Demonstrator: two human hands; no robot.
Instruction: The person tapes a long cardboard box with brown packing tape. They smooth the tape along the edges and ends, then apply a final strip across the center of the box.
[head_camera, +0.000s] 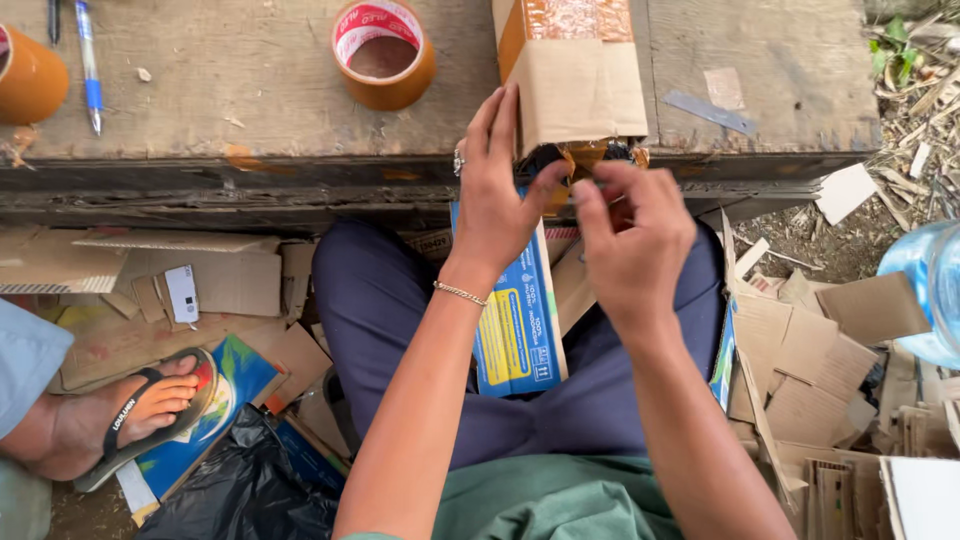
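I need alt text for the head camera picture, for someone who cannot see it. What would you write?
Seen from above, a seated person's left hand and right hand work at the near end of a taped cardboard box on a worn wooden table. A roll of brown tape stands nearby; cardboard scraps litter the ground.

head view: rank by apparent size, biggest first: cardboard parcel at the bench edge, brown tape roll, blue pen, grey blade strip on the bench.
1. cardboard parcel, largest, though cut off at the top edge.
2. brown tape roll.
3. blue pen, long but thin, also cut off at the top.
4. grey blade strip, close to the pen in length; that order is unsure.
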